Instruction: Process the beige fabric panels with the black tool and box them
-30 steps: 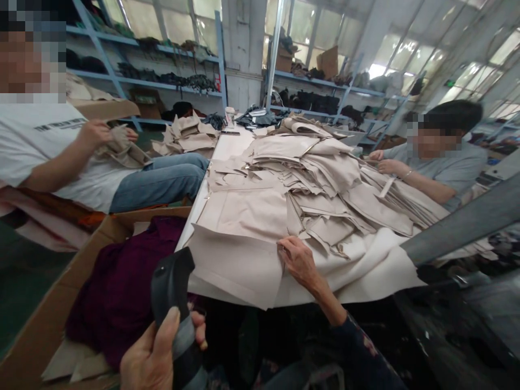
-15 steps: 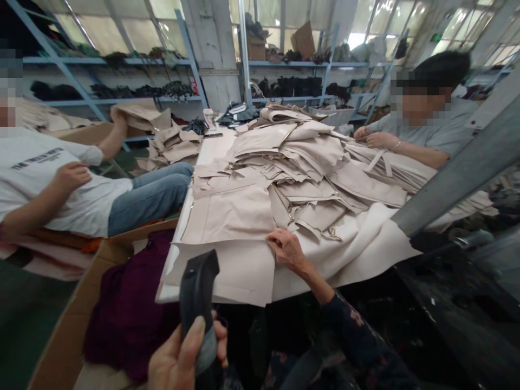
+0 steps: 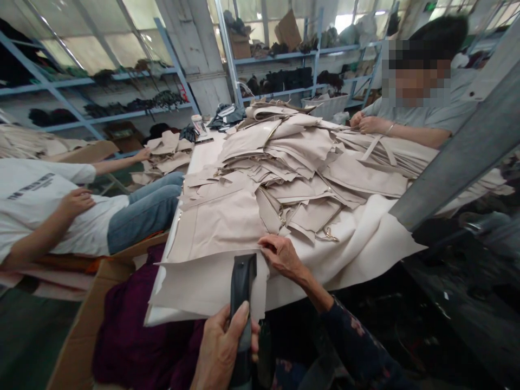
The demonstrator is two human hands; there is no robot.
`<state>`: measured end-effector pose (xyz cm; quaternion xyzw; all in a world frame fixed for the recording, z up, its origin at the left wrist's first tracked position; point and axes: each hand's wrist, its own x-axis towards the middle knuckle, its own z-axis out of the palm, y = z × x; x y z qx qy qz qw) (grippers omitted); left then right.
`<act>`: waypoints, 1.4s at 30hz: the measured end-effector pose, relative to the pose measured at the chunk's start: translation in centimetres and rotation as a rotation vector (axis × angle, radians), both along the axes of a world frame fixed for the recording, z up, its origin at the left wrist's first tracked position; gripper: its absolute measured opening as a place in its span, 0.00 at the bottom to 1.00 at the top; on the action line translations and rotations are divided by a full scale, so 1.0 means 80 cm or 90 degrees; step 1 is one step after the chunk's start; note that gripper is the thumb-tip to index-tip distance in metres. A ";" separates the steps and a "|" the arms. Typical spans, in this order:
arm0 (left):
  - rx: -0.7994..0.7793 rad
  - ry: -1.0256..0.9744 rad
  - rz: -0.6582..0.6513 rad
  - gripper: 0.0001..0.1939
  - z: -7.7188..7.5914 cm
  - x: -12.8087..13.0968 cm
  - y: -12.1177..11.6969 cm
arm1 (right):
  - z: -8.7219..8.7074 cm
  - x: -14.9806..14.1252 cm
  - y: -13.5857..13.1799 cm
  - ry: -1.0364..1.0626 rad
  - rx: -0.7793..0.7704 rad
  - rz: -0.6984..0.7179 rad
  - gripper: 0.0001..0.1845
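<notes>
My left hand (image 3: 223, 352) is wrapped round a dark hand tool (image 3: 242, 292) at the bottom middle, its tip standing just in front of a beige fabric panel (image 3: 203, 281) that overhangs the table's near edge. My right hand (image 3: 282, 255) rests on that panel's right edge with the fingers curled, pinching the fabric. Behind it a big heap of beige cut pieces (image 3: 296, 157) covers the table (image 3: 203, 154).
A cardboard box (image 3: 77, 346) with maroon cloth (image 3: 134, 330) stands at the lower left. One person in a white shirt (image 3: 36, 200) sits at left, another (image 3: 414, 116) at the far right. A grey metal beam (image 3: 459, 151) slants across the right. Blue shelves line the back wall.
My left hand has carried the tool rightward and up to the panel's near edge. The person at left has lowered the piece held before and now reaches out to a stack.
</notes>
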<state>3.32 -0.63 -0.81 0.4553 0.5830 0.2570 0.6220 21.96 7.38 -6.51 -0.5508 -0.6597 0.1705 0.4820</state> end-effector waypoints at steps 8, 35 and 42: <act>0.047 0.015 0.024 0.23 0.016 0.019 0.028 | -0.004 -0.008 0.003 -0.025 -0.006 -0.048 0.08; 0.079 -0.065 0.108 0.25 0.010 0.016 0.034 | 0.003 -0.012 0.004 -0.073 0.020 -0.047 0.08; 0.167 -0.033 0.302 0.24 0.031 -0.039 0.012 | 0.010 -0.013 -0.001 -0.147 0.019 -0.029 0.09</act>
